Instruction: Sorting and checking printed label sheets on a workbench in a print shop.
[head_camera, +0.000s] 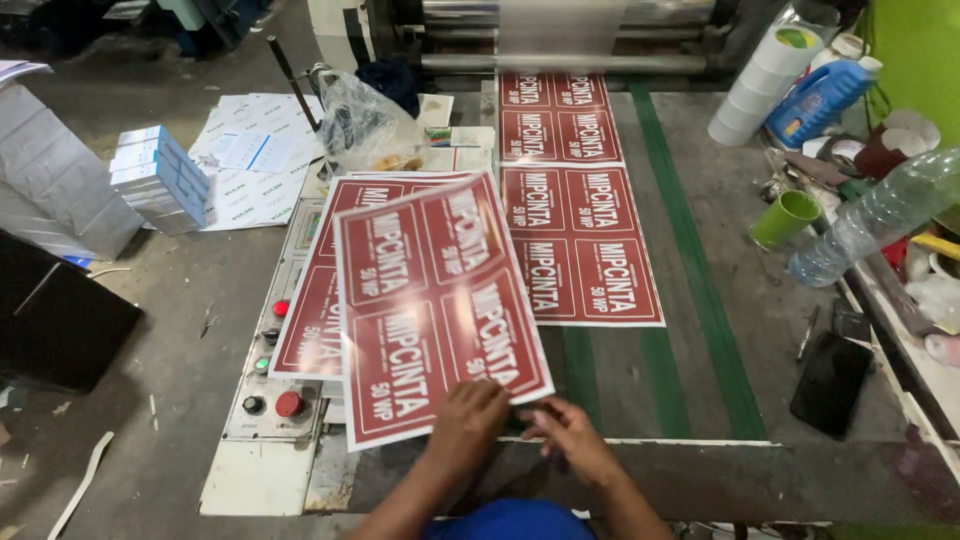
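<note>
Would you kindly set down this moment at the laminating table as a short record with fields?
Setting: machine table with green belts, roller at the far end
Left hand: left hand on the near edge of the top red printed sheet, which is lifted and tilted
Right hand: right hand pinching that sheet's near right corner
Beneath: stack of like sheets over the control panel
On the belt: two more red sheets coming off the roller
Right side: green cup, clear bottle, black phone
</note>
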